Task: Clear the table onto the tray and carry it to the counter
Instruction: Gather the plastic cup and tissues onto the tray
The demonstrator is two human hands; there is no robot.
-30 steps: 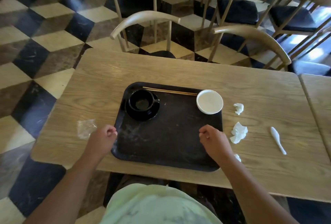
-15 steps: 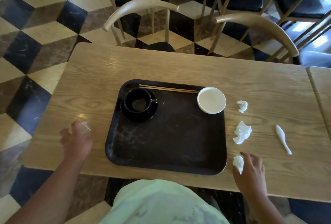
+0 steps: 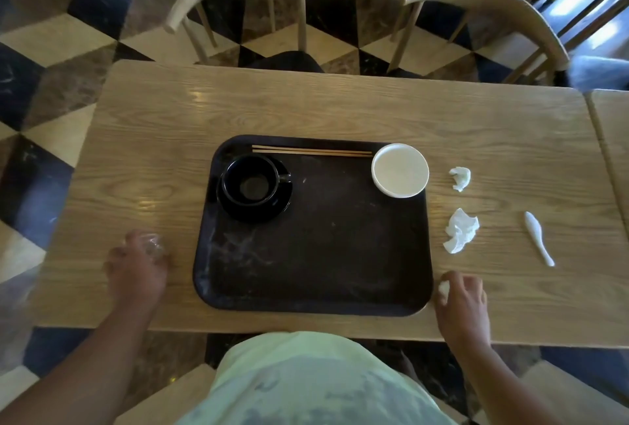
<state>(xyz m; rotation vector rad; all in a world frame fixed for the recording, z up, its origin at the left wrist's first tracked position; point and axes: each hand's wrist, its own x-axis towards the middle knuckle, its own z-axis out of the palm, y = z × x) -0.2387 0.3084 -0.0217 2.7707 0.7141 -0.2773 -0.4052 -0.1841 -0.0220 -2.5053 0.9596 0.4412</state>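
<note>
A dark tray (image 3: 316, 254) was seen lying flat near the worktop's (image 3: 340, 108) front edge, its long axis running left to right. On it were set a black cup (image 3: 250, 179), chopsticks (image 3: 311, 151) laid lengthwise along the far rim, and a white bowl (image 3: 400, 169). The left hand (image 3: 136, 268) was closed around a clear wrapper (image 3: 153, 246) left of the tray. The right hand (image 3: 459, 298) was pinched on a tissue (image 3: 444, 287) beside the tray's near right corner. Two napkins (image 3: 460, 234) and a spoon (image 3: 537, 242), handle toward the front, were left on the worktop.

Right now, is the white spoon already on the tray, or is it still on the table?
Still on the table. The white spoon lies on bare wood right of the tray, beyond the crumpled tissues.
</note>
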